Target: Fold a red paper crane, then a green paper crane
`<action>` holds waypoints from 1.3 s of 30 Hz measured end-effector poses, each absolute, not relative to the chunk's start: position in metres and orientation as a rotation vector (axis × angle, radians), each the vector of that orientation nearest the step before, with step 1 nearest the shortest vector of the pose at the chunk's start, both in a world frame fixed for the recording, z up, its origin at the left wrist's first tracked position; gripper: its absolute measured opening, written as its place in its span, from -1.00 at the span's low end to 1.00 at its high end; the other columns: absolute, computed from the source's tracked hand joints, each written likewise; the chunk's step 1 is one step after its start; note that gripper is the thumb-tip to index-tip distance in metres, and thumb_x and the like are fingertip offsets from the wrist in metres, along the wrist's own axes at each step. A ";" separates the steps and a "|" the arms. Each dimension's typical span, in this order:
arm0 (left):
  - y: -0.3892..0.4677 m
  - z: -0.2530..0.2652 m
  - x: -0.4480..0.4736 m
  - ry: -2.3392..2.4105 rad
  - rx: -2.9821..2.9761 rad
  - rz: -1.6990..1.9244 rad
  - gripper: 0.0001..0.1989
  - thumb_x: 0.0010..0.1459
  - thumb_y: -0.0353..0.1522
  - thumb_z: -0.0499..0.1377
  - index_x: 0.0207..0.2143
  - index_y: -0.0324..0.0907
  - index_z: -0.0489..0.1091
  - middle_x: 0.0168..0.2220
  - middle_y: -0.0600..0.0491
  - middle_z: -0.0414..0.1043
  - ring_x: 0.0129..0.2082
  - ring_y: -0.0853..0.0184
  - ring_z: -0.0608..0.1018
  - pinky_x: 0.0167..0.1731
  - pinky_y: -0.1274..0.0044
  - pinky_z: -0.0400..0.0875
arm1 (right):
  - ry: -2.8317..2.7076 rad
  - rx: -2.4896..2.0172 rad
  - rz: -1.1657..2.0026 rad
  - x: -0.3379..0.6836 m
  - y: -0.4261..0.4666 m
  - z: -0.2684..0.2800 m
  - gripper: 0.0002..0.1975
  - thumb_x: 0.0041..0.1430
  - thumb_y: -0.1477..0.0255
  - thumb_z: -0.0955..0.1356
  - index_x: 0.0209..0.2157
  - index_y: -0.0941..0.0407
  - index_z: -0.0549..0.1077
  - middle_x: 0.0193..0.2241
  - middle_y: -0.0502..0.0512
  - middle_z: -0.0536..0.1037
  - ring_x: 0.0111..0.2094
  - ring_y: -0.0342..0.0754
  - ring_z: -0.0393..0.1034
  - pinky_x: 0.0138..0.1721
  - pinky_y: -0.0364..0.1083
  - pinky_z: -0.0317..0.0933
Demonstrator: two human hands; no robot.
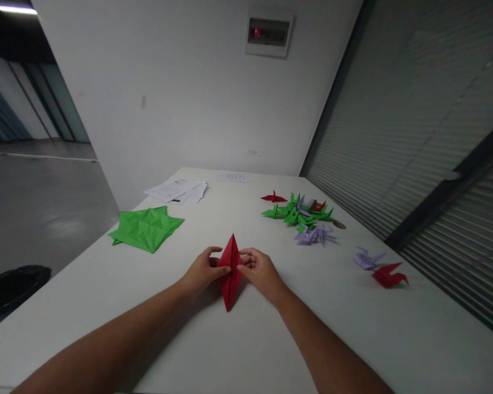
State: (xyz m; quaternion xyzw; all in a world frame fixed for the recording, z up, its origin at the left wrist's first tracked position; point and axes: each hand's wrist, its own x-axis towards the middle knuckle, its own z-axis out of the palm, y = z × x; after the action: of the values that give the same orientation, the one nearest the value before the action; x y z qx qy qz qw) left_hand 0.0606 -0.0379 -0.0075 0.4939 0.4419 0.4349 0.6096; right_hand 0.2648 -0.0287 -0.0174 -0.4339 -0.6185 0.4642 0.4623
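Note:
A red folded paper (pixel 229 282), shaped like a long diamond with a crease or slit down its middle, is between my two hands over the white table. My left hand (pixel 203 269) pinches its left edge, thumb on the front face and fingers behind. On the opposite edge, my right hand (pixel 259 269) grips it the same way, with the fingers curled. The diamond's upper and lower points stick out past my hands. Part of each side is covered by my thumbs.
Creased green paper sheets (pixel 150 229) lie at the left, with printed papers (pixel 176 190) behind them. Several green, purple and red paper cranes (pixel 296 210) are heaped at the back right. A purple crane (pixel 367 259) and a red crane (pixel 389 275) sit nearer. A black-lined bin (pixel 16 284) stands left of the table.

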 end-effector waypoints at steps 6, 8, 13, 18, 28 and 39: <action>-0.040 -0.001 0.062 1.055 1.085 1.033 -0.34 -0.18 -0.35 0.53 -0.02 -0.23 0.37 -0.36 -0.02 0.61 -0.42 0.25 0.65 -0.37 0.47 0.51 | -1.584 -0.995 1.203 0.262 -0.033 -0.017 -0.79 0.02 0.36 0.48 -0.28 0.15 0.58 -0.38 0.06 0.62 -0.38 -0.07 0.48 -0.30 -0.08 0.36; -0.040 -0.002 0.061 1.035 1.072 1.040 -0.38 -0.18 -0.37 0.52 -0.05 -0.23 0.38 -0.37 -0.02 0.62 -0.42 0.25 0.65 -0.38 0.48 0.51 | -1.546 -0.968 1.270 0.263 -0.035 -0.014 -0.76 0.02 0.32 0.50 -0.27 0.15 0.61 -0.38 0.07 0.64 -0.40 -0.06 0.49 -0.31 -0.06 0.38; -0.040 -0.002 0.061 1.025 1.060 1.079 -0.40 -0.20 -0.37 0.50 -0.10 -0.21 0.35 -0.39 0.00 0.61 -0.47 0.26 0.63 -0.44 0.51 0.49 | -1.472 -0.927 1.411 0.265 -0.039 -0.005 -0.69 0.08 0.24 0.50 -0.22 0.16 0.66 -0.34 0.12 0.67 -0.43 -0.08 0.48 -0.31 -0.04 0.39; -0.041 0.002 0.061 1.064 1.059 1.090 -0.42 -0.21 -0.40 0.46 -0.10 -0.22 0.35 -0.40 -0.01 0.61 -0.48 0.28 0.61 -0.45 0.52 0.48 | -1.415 -0.898 1.466 0.264 -0.040 -0.005 -0.65 0.00 0.24 0.56 -0.21 0.16 0.65 -0.37 0.10 0.65 -0.45 -0.11 0.44 -0.33 -0.05 0.36; -0.043 0.001 0.063 0.999 1.056 1.071 -0.40 -0.20 -0.39 0.48 -0.09 -0.21 0.35 -0.35 -0.04 0.63 -0.44 0.26 0.63 -0.42 0.51 0.48 | -1.508 -0.983 1.286 0.263 -0.035 -0.012 -0.67 -0.03 0.29 0.56 -0.33 0.12 0.43 -0.52 -0.13 0.38 -0.50 -0.19 0.24 -0.44 -0.16 0.11; -0.044 0.002 0.066 0.961 1.049 1.065 -0.38 -0.21 -0.37 0.51 -0.09 -0.22 0.33 -0.35 -0.05 0.63 -0.43 0.23 0.65 -0.39 0.47 0.51 | -1.495 -0.993 1.328 0.259 -0.035 -0.016 -0.63 -0.02 0.31 0.54 -0.23 0.11 0.40 -0.37 0.01 0.51 -0.36 -0.08 0.42 -0.30 -0.09 0.27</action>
State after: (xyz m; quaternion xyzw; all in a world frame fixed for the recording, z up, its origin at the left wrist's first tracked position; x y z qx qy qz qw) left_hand 0.0662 -0.0442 0.0018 0.4580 0.4198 0.4653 0.6304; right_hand 0.2585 -0.0348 -0.0159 -0.3995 -0.6017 0.5345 0.4390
